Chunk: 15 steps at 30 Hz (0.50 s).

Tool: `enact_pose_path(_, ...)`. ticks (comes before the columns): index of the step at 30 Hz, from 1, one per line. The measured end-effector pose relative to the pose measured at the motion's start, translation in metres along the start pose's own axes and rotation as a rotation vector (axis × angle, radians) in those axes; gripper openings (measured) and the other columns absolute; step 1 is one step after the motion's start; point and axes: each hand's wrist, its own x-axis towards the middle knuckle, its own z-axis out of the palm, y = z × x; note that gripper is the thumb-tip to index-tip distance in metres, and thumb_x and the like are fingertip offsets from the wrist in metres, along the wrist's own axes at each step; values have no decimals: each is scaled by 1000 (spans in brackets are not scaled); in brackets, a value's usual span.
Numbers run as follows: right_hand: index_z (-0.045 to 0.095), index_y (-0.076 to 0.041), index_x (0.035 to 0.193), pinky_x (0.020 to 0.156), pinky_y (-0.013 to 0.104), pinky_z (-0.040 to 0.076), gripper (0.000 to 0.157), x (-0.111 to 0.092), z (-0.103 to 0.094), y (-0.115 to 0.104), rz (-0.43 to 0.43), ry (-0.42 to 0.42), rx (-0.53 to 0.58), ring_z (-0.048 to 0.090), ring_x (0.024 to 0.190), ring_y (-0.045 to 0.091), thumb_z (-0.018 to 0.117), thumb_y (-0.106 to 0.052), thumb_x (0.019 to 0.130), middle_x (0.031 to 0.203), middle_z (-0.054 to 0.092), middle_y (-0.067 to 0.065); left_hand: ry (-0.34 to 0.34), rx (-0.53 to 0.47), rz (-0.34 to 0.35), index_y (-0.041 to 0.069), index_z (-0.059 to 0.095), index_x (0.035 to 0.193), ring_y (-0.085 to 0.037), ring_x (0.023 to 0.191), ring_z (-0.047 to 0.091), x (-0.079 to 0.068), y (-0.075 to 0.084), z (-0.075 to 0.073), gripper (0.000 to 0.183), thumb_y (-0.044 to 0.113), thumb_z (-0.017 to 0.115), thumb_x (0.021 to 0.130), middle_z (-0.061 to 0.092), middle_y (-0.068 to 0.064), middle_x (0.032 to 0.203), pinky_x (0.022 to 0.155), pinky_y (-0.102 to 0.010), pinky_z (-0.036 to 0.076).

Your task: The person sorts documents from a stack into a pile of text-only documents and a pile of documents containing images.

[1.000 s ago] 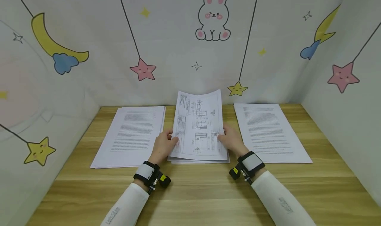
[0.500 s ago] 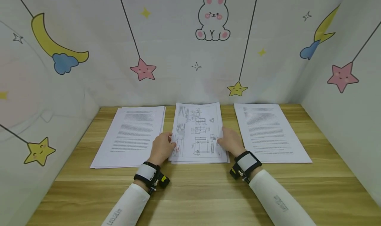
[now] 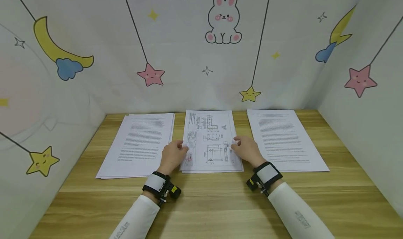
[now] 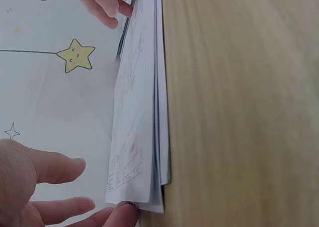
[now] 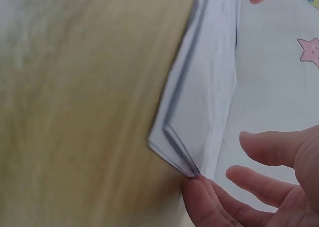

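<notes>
In the middle of the table, a stack of papers lies with a technical drawing sheet [image 3: 201,151] on top. My left hand [image 3: 172,156] is at its left edge, the thumb raised off the sheet and a lower finger touching the paper edge in the left wrist view. At the right edge, my right hand [image 3: 249,151] has its thumb apart from the paper. One of its low fingers [image 5: 199,199] touches the stack's corner in the right wrist view. Neither hand pinches the sheets. The sheets' edges [image 4: 162,137] fan slightly apart.
A text-printed paper stack [image 3: 141,141] lies left of the drawings, and another text stack [image 3: 283,137] lies to their right. The wooden table [image 3: 211,204] meets a white cloth backdrop [image 3: 189,57] with cartoon prints behind and at both sides.
The drawing sheets, held tilted up by both hands a second ago, have come down flat onto the stack. Both thumbs have since come off the paper.
</notes>
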Motion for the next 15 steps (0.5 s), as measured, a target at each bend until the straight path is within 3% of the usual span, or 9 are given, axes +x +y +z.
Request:
enact_pose_path(2, 61, 2, 131, 69, 33, 54, 44, -1, -4, 2, 10, -9, 27, 67, 93, 30, 60, -23, 95, 117, 68, 24, 15, 2, 9, 0, 56, 137, -36, 115, 64, 0, 2, 0, 49, 24, 60, 95, 65, -22, 128, 90, -48, 53)
enact_pose_path(8, 61, -1, 132, 74, 34, 54, 42, -8, -16, 15, 7, 12, 72, 67, 98, 30, 58, -25, 97, 119, 68, 23, 37, -79, 163, 3, 54, 140, -35, 118, 60, -3, 20, 9, 47, 21, 60, 97, 62, -20, 131, 96, -48, 51)
enact_pose_path(12, 60, -2, 133, 82, 41, 55, 41, -15, -25, 28, -22, 61, 99, 67, 106, 34, 55, -24, 98, 121, 68, 24, -48, -216, 225, 5, 56, 139, -31, 117, 60, -3, 38, 21, 44, 22, 58, 98, 62, -16, 132, 97, -44, 51)
enact_pose_path(15, 58, -1, 135, 89, 47, 55, 42, -20, -33, 39, -43, 93, 127, 66, 112, 38, 54, -24, 100, 125, 66, 25, -140, -347, 220, 6, 53, 141, -31, 122, 58, -5, 54, 31, 45, 23, 56, 99, 58, -16, 138, 101, -44, 50)
